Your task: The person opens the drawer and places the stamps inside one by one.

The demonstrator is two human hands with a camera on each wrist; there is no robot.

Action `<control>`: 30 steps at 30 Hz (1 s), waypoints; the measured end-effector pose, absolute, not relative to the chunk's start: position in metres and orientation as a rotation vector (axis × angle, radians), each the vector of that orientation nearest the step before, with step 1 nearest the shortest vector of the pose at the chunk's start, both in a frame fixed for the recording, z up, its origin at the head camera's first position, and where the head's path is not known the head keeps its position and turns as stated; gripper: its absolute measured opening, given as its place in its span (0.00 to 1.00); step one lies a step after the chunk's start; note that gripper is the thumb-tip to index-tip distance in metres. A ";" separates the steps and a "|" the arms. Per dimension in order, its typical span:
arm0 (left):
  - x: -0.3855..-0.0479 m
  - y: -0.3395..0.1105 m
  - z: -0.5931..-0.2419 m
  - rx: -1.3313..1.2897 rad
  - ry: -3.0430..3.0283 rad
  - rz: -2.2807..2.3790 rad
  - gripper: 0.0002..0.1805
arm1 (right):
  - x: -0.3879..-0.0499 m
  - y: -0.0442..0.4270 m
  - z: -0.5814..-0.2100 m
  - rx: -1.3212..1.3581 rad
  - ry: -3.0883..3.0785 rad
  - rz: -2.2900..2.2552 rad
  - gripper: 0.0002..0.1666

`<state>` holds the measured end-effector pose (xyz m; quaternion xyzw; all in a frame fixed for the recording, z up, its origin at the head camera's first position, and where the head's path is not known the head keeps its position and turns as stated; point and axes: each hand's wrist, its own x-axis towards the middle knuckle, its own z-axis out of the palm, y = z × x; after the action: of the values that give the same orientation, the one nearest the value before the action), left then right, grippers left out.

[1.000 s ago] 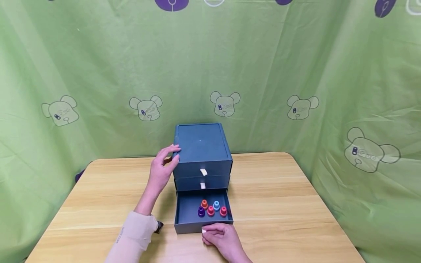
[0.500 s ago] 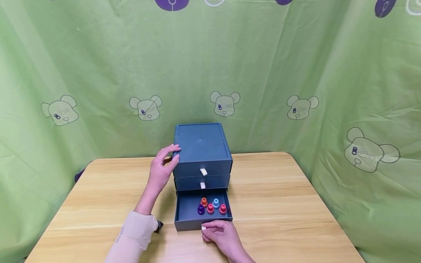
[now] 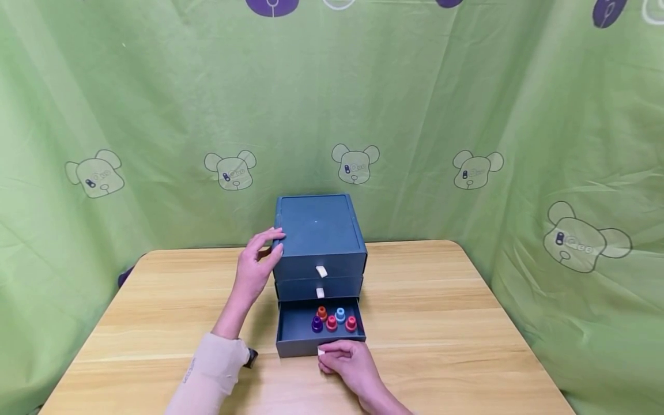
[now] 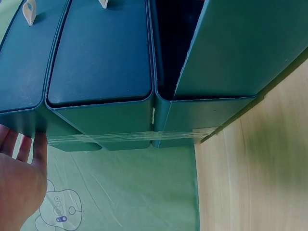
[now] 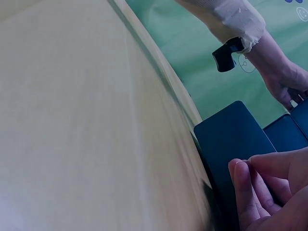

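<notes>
A dark blue drawer cabinet (image 3: 319, 225) stands on the table. Its bottom drawer (image 3: 295, 349) is pulled out, and several small knobbed pieces stand inside: orange, light blue (image 3: 340, 314), purple (image 3: 317, 324) and two red. At the drawer's front, my right hand (image 3: 354, 369) pinches a white pull tab (image 3: 321, 350) between thumb and fingers; the right wrist view shows the fingertips together, the tab mostly hidden. My left hand (image 3: 253, 266) rests on the cabinet's upper left edge with fingers extended. In the left wrist view its fingertips touch the cabinet's side.
Two upper drawers are closed, each with a white tab (image 3: 321, 271). Clear tape (image 4: 130, 137) runs along the cabinet's side. The wooden table (image 3: 441, 323) extends to both sides, and a green curtain (image 3: 415, 104) hangs behind it.
The bottom drawer has slid a little way inward, toward the cabinet, with the pieces in it. My right hand has moved along with its tab. The left hand has stayed put.
</notes>
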<state>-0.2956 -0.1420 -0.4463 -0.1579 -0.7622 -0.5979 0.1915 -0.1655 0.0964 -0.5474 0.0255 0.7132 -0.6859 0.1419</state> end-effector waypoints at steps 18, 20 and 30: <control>-0.288 -0.138 -0.436 -0.418 -2.164 -1.682 0.15 | -0.191 0.093 -0.552 -0.001 2.026 -2.079 0.16; -0.287 -0.136 -0.433 -0.412 -2.172 -1.685 0.16 | -0.194 0.093 -0.552 -0.004 2.031 -2.087 0.16; -0.298 -0.140 -0.447 -0.438 -2.129 -1.693 0.15 | -0.208 0.090 -0.554 -0.021 2.069 -2.081 0.16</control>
<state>-0.2980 -0.1399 -0.4470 -0.1560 -0.7583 -0.6031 0.1919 -0.2082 0.0904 -0.5543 -0.0070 0.7014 -0.7052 0.1034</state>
